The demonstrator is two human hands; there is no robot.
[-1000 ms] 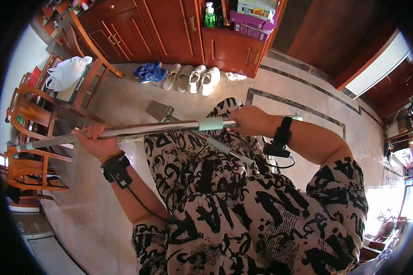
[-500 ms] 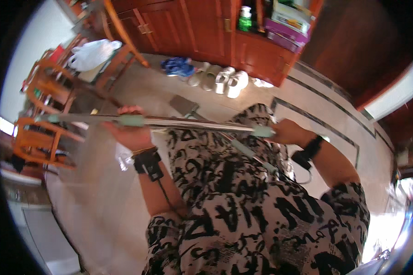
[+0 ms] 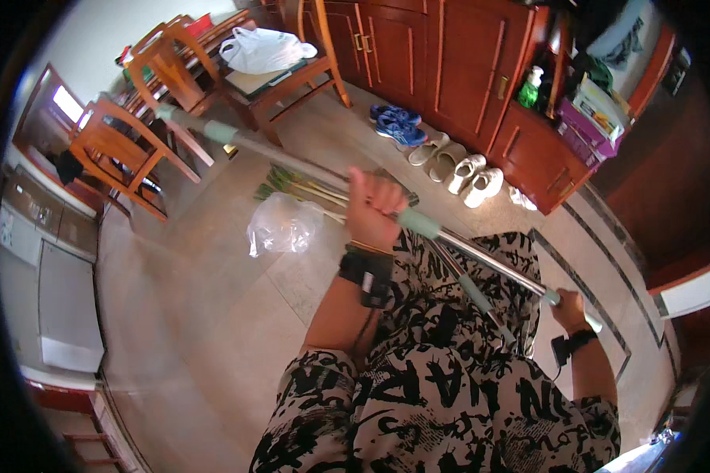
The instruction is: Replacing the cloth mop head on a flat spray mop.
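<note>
A long metal pole (image 3: 481, 251) with grey-green sleeves slants across in front of me, its far end up at the left and its near end low at the right. My left hand (image 3: 375, 206) is wrapped round it near the middle. Further down, close to the near end, my right hand (image 3: 569, 310) grips the same pole. A second, thinner pole (image 3: 475, 293) with a grey-green sleeve leans against my patterned clothes, below the first, and neither hand is on it. Part of a dark flat piece shows behind my left hand; its kind is hidden.
Leeks or green onions (image 3: 280, 181) and a clear plastic bag (image 3: 282, 226) lie on the floor ahead. Wooden chairs (image 3: 126, 146) stand at the left, one bearing a white bag (image 3: 262, 50). Blue shoes (image 3: 398, 126) and white shoes (image 3: 481, 188) line the red-brown cabinet (image 3: 465, 71).
The pole has swung from nearly level to a slant, its right end lower. My left hand has shifted right, my right hand right and down. The view has turned, bringing leeks and bag into sight.
</note>
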